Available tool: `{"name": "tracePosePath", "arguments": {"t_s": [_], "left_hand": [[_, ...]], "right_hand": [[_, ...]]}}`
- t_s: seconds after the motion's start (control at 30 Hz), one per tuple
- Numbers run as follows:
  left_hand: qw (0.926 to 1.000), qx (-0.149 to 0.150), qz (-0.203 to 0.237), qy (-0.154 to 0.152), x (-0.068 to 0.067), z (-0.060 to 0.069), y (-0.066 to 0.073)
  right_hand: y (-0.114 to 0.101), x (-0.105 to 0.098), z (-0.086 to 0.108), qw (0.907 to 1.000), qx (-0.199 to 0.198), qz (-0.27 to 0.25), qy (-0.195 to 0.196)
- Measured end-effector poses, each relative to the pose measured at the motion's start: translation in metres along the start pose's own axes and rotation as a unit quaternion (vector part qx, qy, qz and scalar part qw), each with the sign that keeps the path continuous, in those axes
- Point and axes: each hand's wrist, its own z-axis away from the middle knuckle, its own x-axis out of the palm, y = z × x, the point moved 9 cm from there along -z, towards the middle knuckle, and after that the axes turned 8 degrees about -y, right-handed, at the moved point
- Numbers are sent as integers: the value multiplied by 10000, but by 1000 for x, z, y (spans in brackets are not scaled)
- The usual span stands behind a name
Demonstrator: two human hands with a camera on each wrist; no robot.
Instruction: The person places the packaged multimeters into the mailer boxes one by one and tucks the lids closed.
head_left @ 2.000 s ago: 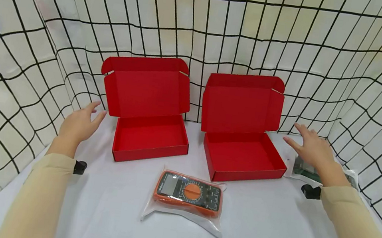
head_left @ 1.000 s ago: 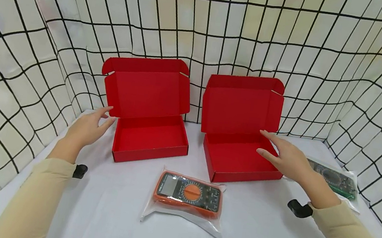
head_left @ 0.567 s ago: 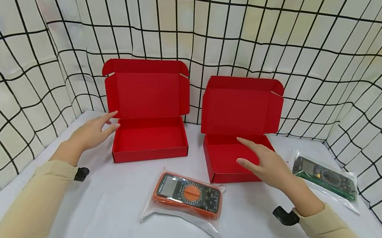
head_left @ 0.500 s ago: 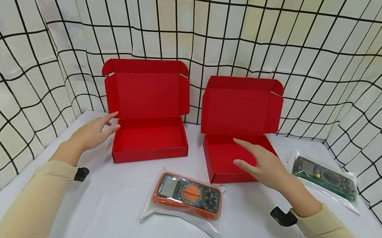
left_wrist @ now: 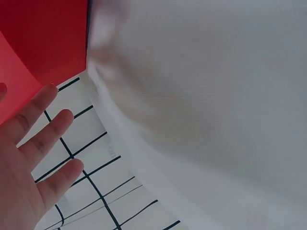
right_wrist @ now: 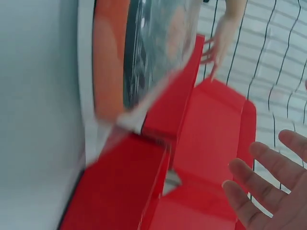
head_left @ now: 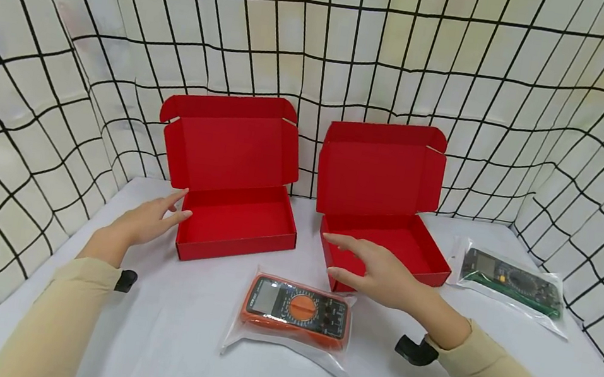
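My left hand (head_left: 145,223) hovers at the left side of the left red box (head_left: 241,215), fingers extended and holding nothing; its spread fingers also show in the left wrist view. In front of the right red box (head_left: 384,257), my right hand (head_left: 382,275) hangs in the air with straight fingers, covering part of that box's front wall. Just below and left of it lies an orange multimeter (head_left: 298,308) in a clear plastic bag, face up on the table. Both boxes stand with their lids raised, and nothing shows inside them. The right wrist view is blurred.
A second multimeter, dark with a green edge (head_left: 515,283), lies in a clear bag at the right of the table. White cloth walls (head_left: 317,76) with a black grid close in the back and both sides. A white cloth covers the table (head_left: 173,337).
My right hand has swept from beside the bagged green multimeter leftward and toward me, across the right box. The left hand has shifted slightly right and nearer. Boxes and multimeters stay put.
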Motion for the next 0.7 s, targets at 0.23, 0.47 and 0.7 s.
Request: {"name": "tracePosePath", "arguments": {"t_s": [0.23,0.47,0.7], "left_hand": [[9998,89,-68,-148,4,2,0],[9996,87,-119,-244,7,2,0],[9993,-32,-129,-347,14,1,-6]], "right_hand": [[-23,34,-11,9973,-264,-392,-554],[-40,66,-18,9904,-522,-210,-1261],[-39,92,-20,9822,-368,480,-1778]]}}
